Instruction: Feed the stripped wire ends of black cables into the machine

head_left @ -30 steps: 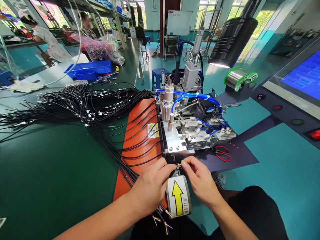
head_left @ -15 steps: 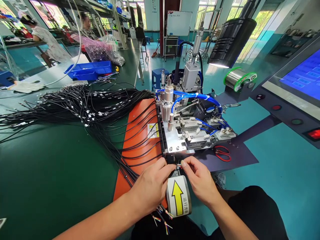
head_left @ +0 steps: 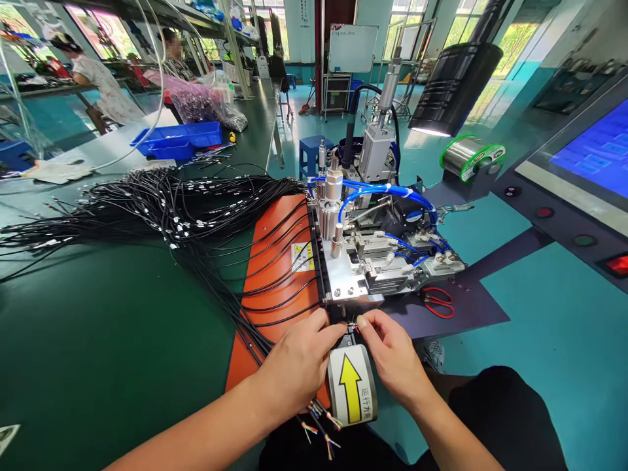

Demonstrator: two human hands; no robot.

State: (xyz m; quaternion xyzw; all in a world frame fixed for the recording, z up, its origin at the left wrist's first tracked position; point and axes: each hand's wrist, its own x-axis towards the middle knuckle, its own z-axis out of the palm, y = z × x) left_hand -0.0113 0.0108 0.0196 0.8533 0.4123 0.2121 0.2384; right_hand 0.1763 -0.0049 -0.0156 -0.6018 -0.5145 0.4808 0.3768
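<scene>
My left hand (head_left: pixel 301 353) is closed at the front edge of the wire-handling machine (head_left: pixel 353 261), its fingertips on the end of a cable that the hand mostly hides. Thin coloured wires (head_left: pixel 353 326) show between the fingertips of both hands. My right hand (head_left: pixel 390 347) pinches these wires between thumb and forefinger. Just below the fingertips is a rounded metal cover (head_left: pixel 352 386) with a yellow arrow. Several black cables (head_left: pixel 223 294) run beneath my left hand, and their stripped, multicoloured ends (head_left: pixel 326 432) hang beside the cover.
Black cables lie in rows over the orange guide plate (head_left: pixel 275 261). A large cable bundle (head_left: pixel 161 203) covers the green table (head_left: pixel 122 327). Red-handled scissors (head_left: pixel 438 303) lie right of the machine. A lamp (head_left: pixel 454 88), a solder spool (head_left: pixel 471 159) and a screen (head_left: pixel 598 150) stand to the right.
The whole view has shifted very slightly. Both hands keep nearly the same place and grip, with the wires still between their fingertips.
</scene>
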